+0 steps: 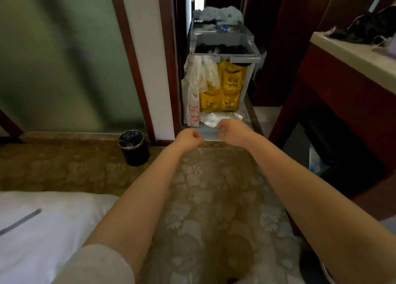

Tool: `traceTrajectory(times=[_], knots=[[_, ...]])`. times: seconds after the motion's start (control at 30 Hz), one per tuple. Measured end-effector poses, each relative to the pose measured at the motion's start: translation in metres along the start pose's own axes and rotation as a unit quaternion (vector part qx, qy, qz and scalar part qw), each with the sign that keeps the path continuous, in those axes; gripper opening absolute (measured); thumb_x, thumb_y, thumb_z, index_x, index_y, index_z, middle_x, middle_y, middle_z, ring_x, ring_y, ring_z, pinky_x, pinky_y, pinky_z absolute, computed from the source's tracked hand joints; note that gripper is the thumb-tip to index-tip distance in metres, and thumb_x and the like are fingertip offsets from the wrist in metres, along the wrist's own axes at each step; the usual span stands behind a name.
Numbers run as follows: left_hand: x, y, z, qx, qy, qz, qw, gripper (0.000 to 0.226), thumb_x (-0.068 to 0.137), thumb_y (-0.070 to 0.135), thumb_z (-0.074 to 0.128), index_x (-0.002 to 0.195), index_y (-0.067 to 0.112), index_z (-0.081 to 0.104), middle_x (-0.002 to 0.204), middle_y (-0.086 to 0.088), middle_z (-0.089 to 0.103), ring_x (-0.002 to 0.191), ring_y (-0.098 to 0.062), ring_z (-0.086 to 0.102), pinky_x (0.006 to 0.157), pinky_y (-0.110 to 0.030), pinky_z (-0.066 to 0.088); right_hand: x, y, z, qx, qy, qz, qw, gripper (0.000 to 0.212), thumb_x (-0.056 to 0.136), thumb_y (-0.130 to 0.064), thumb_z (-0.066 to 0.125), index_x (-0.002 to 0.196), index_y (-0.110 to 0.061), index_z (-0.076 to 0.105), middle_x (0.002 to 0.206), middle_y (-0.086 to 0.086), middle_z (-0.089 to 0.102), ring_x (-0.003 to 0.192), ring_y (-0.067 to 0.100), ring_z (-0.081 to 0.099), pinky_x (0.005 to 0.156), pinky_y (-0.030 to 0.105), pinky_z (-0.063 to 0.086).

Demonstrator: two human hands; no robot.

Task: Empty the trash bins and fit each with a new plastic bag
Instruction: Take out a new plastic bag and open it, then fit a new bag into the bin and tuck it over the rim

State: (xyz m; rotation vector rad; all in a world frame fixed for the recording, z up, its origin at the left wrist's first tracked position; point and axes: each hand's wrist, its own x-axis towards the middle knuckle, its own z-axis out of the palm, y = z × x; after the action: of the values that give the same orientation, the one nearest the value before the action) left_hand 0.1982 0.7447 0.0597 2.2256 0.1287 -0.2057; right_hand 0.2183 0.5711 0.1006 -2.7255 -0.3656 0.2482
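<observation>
A small black trash bin (134, 147) with a chrome rim stands on the carpet by the wall, left of the doorway; something dark lines its inside. A grey housekeeping cart (222, 54) fills the doorway, with a yellow bag (227, 86) and white plastic bags (200, 73) hanging on its front. Crumpled clear plastic (216, 118) lies on the cart's bottom shelf. My left hand (188, 139) is stretched forward with fingers curled, holding nothing. My right hand (232, 130) reaches to the shelf edge just below the clear plastic, fingers curled downward; no grip on anything shows.
A white bed corner (42, 230) sits at lower left. A dark wooden desk with a pale top (351, 56) runs along the right, with a dark item on it. Patterned carpet (214, 198) lies between bed and desk. A green wall is at left.
</observation>
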Motion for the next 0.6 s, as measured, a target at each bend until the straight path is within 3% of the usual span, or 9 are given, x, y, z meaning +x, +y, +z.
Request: traceTrajectory(times=[0.3, 0.5, 0.6], knots=[[0.239, 0.018, 0.014, 0.01, 0.005, -0.066, 0.998, 0.017, 0.09, 0.017, 0.057, 0.098, 0.005, 0.066, 0.104, -0.016, 0.065, 0.095, -0.027, 0.063, 0.084, -0.037, 0.052, 0.246, 0.093, -0.031, 0.062, -0.008, 0.018, 0.998, 0.031, 0.093, -0.028, 0.058, 0.122, -0.019, 0.061, 0.127, 0.006, 0.058, 0.112, 0.028, 0.056, 0.086, 0.034, 0.047], [0.365, 0.051, -0.02, 0.033, 0.046, -0.055, 0.997, 0.024, 0.092, 0.019, 0.055, 0.1, -0.001, 0.066, 0.103, -0.018, 0.065, 0.096, -0.03, 0.061, 0.087, -0.042, 0.049, 0.394, 0.107, -0.069, 0.117, -0.024, -0.001, 0.993, 0.012, 0.09, -0.02, 0.057, 0.101, -0.021, 0.061, 0.103, 0.009, 0.066, 0.094, 0.028, 0.064, 0.082, 0.041, 0.056], [0.424, 0.054, -0.035, 0.034, 0.055, -0.055, 0.996, 0.021, 0.092, 0.019, 0.057, 0.102, 0.004, 0.066, 0.105, -0.012, 0.065, 0.098, -0.025, 0.059, 0.09, -0.039, 0.049, 0.454, 0.109, -0.073, 0.113, -0.041, -0.017, 0.993, 0.018, 0.092, -0.021, 0.058, 0.108, -0.015, 0.063, 0.098, 0.007, 0.062, 0.088, 0.025, 0.061, 0.076, 0.037, 0.054]])
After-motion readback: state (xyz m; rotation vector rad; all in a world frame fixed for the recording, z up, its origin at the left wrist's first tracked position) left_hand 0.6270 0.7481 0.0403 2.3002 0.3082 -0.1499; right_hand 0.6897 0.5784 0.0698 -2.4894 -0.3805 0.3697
